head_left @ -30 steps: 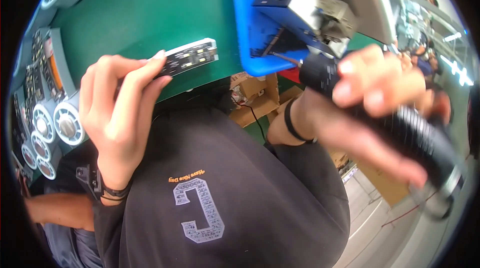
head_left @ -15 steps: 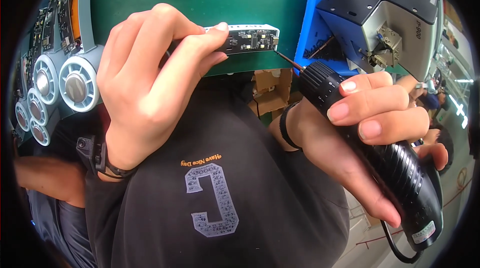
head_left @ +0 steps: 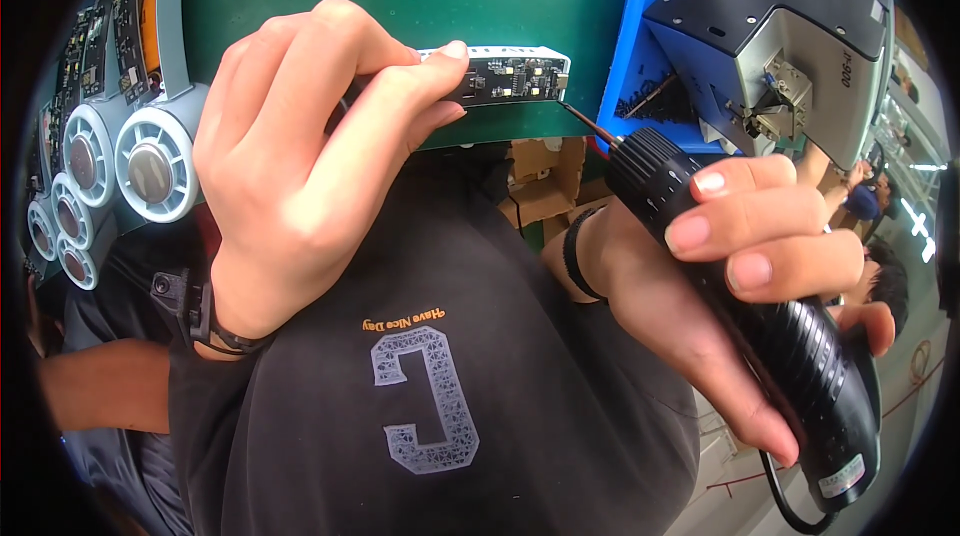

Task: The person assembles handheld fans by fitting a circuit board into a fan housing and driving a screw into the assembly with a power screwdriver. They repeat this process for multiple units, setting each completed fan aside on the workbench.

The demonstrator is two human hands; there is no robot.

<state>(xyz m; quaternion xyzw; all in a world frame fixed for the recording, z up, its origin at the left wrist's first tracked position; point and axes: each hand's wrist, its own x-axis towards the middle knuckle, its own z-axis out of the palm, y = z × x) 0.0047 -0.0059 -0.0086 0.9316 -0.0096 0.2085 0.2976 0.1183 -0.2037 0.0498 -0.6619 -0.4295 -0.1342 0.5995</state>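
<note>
My left hand pinches a black circuit board set in a narrow white casing, holding it level above the green work surface. Its fingers hide the board's left end. Wrapped in my right hand is a black corded electric screwdriver, tilted with its bit up and to the left. The bit's tip is at the lower right corner of the board; whether it touches a screw there is too small to tell.
A blue tray with small dark screws is at the right, beside a black and grey boxy machine. Pale blue round parts and strips of circuit boards line the left. Below the table edge is a cardboard box. Another person's arm shows at lower left.
The board, my left hand and the screwdriver's bit end have shifted slightly right in the picture, as have the tray and machine. Both grips are unchanged, and the bit stays by the board's corner.
</note>
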